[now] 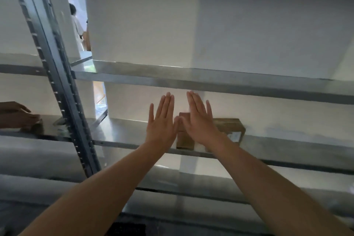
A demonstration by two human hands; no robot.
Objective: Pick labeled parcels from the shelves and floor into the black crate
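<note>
— State of the left hand (161, 120)?
— Raised in front, back toward the camera, fingers straight and close together, gripping nothing.
— And the right hand (199, 120)?
— Much the same: flat, fingers stretched upward, nothing pinched or held. Just beside the left, thumbs tip to tip or nearly so; hard to say through the blur.
— Whereabouts of the parcel (232, 126)?
— On the middle shelf (124, 132), right behind the right hand and partly hidden by it. Brown, lying flat, with a white label (235, 137) on the front face near the right end.
— Anything above?
— Upper shelf (172, 74), grey metal, just over the fingertips.
— And off to the left?
— Grey post (63, 101) with a row of slots. Past it, another hand (15, 116) resting on a small box (33, 127) in the next bay. Further back, through a gap, someone in white (76, 25), seen from behind.
</note>
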